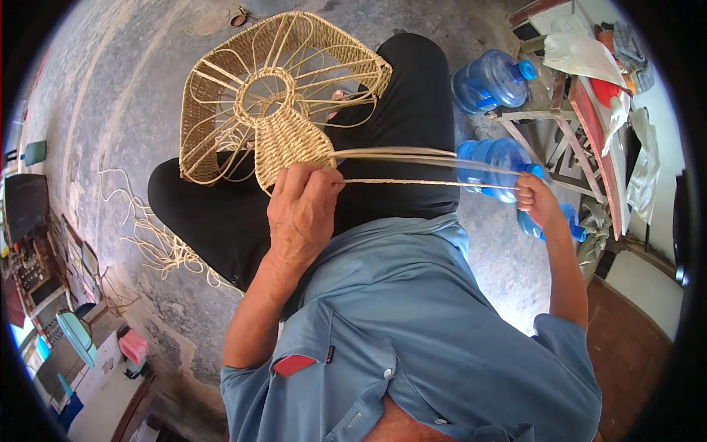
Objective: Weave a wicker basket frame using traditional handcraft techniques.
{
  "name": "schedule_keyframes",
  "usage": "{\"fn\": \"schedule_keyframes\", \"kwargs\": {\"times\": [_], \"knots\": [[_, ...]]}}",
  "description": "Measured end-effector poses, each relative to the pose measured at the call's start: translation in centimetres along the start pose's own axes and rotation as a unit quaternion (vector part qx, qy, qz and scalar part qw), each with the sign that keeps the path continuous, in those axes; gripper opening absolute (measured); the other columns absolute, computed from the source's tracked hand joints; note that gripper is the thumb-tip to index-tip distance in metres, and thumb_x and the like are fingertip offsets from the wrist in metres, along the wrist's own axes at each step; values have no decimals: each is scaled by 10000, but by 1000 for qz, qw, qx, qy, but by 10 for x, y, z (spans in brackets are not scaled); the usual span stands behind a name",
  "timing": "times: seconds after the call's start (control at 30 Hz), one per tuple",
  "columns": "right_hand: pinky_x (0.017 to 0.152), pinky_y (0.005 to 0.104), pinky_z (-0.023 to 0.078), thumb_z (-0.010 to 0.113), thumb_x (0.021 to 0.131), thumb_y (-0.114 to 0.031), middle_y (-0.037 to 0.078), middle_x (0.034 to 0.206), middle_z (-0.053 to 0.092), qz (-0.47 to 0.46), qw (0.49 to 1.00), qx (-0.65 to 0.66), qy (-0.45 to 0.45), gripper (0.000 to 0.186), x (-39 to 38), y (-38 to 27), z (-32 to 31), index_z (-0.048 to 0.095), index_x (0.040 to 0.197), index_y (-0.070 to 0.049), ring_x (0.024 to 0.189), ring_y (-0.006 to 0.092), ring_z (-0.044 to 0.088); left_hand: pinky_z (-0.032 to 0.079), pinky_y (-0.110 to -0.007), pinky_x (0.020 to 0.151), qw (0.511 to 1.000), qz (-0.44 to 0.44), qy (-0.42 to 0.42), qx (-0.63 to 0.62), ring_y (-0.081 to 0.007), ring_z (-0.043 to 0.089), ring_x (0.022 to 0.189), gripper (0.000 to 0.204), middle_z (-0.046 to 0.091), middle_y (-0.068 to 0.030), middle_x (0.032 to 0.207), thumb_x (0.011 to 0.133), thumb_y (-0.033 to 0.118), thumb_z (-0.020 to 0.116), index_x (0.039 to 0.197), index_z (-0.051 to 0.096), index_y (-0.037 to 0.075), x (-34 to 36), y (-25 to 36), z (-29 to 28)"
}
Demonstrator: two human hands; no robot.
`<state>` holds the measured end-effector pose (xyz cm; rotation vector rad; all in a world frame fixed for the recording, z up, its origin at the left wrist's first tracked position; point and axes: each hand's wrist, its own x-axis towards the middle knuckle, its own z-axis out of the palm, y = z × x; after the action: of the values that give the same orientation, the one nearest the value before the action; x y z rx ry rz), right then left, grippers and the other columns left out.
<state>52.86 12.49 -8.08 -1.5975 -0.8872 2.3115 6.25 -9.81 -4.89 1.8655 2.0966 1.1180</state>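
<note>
A straw-coloured woven basket [200,132] with an open looped frame and a round ring in its middle rests tilted on my lap. One wedge of it, between the ring and the rim, is filled with tight weaving. My left hand [300,206] grips the lower right edge of that wedge, fingers curled over it. Out to the right, my right hand [536,199] is closed on a twisted straw cord [427,182], which runs taut back to the basket at my left hand. Just above it, more pale strands stretch across, smeared by motion.
Loose straw cords [166,247] lie on the concrete floor left of my leg. Several blue water jugs [492,81] stand at the right, beside a wooden frame [571,140] and plastic sheets. A white table [96,383] with a pink box is at lower left.
</note>
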Motion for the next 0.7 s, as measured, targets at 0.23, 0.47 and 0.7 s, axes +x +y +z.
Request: {"fn": "schedule_keyframes", "kwargs": {"times": [0.23, 0.47, 0.7], "knots": [[372, 214, 214, 649, 1010, -290, -112, 565, 256, -53, 954, 131, 266, 397, -48, -6, -142, 423, 692, -219, 431, 40, 240, 523, -432, 786, 997, -42, 0, -68, -327, 631, 899, 173, 632, -93, 961, 860, 7, 769, 990, 674, 71, 1, 0, -5], [347, 231, 202, 686, 992, -276, -105, 538, 282, 11, 925, 189, 329, 322, -55, 14, -187, 506, 734, -207, 391, 50, 232, 524, -416, 796, 986, -108, 11, -129, -321, 639, 920, 189, 635, -112, 1016, 840, -43, 761, 983, 668, 37, -2, 3, -8], [400, 213, 235, 596, 1108, -353, -111, 608, 365, -75, 896, 237, 369, 309, -40, 16, -209, 546, 851, -189, 468, 32, 301, 602, -349, 844, 995, -71, 45, -60, -285, 686, 1085, 163, 656, -130, 1208, 875, -17, 777, 1017, 709, 26, -2, 5, -6]]}}
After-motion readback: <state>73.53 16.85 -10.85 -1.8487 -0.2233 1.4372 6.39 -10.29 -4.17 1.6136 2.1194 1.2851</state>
